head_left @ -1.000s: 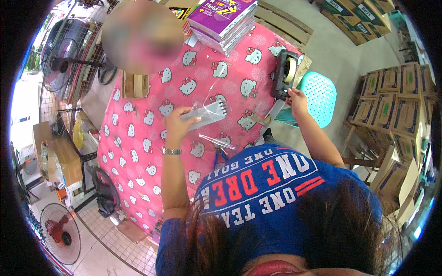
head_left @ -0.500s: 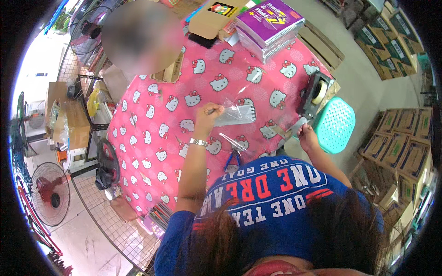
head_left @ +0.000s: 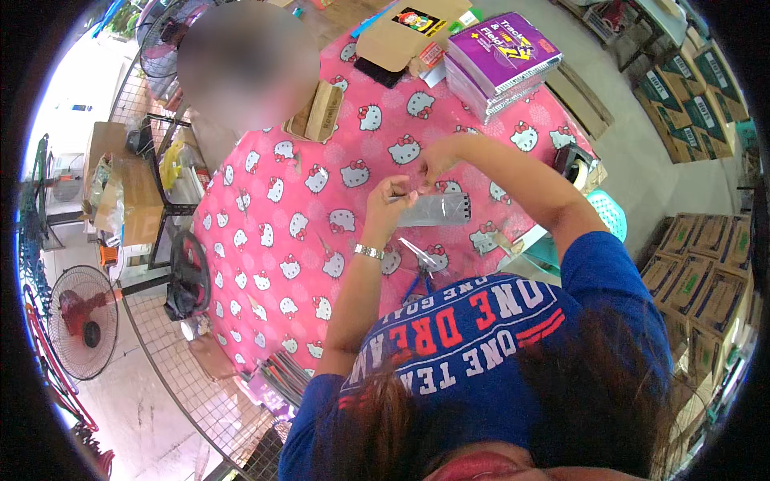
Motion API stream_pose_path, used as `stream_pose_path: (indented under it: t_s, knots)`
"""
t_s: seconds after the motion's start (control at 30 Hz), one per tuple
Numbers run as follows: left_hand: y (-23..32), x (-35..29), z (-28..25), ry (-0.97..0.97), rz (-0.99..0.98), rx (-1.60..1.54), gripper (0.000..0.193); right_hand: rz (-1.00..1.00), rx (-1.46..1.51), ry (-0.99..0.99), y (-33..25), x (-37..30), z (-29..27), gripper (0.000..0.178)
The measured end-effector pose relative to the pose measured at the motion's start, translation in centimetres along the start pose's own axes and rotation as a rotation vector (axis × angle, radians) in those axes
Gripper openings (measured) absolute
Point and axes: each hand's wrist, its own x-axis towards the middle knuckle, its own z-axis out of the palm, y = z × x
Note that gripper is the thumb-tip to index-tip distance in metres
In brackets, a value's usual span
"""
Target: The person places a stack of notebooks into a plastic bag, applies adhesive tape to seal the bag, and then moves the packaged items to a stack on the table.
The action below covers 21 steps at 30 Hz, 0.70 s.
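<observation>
A grey spiral-bound notebook [head_left: 437,210] in clear plastic lies on the pink patterned tablecloth, its black coil facing right. My left hand [head_left: 391,200], with a metal watch on the wrist, is closed on the left end of this wrapped notebook. Reaching across from the right, my right hand [head_left: 439,160] is just above its far edge. Those fingers are pinched together; whatever is in them is too small to make out. Nearer my body lies a pair of scissors [head_left: 419,276] with blue handles, partly under loose clear plastic.
A black tape dispenser [head_left: 571,163] stands at the table's right edge, beside a turquoise stool [head_left: 607,215]. Purple books [head_left: 505,52] are stacked at the far right, near an open cardboard box [head_left: 401,36]. Another person is at the far left, beside a cardboard tray [head_left: 317,112].
My right hand has moved from near the tape dispenser, left and away from my body, to above the notebook. My left hand stays at its left end. The whole view has shifted slightly.
</observation>
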Motion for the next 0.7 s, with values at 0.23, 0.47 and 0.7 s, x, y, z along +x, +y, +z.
stream_pose_path:
  t_s: [0.23,0.47,0.7]
  knots:
    - [-1.0,-2.2,1.0,0.239,0.245,0.473,0.067,0.202,0.092,0.339,5.2,-2.4,7.7,0.050]
    - [1.4,-3.3,3.7,0.360,-0.255,-0.505,0.080,-0.163,0.560,0.916,-0.4,-10.3,13.8,0.073]
    - [15.3,-7.4,4.3,0.151,0.198,-0.477,0.074,-0.603,0.975,1.845,-3.2,-16.2,-0.1,0.061]
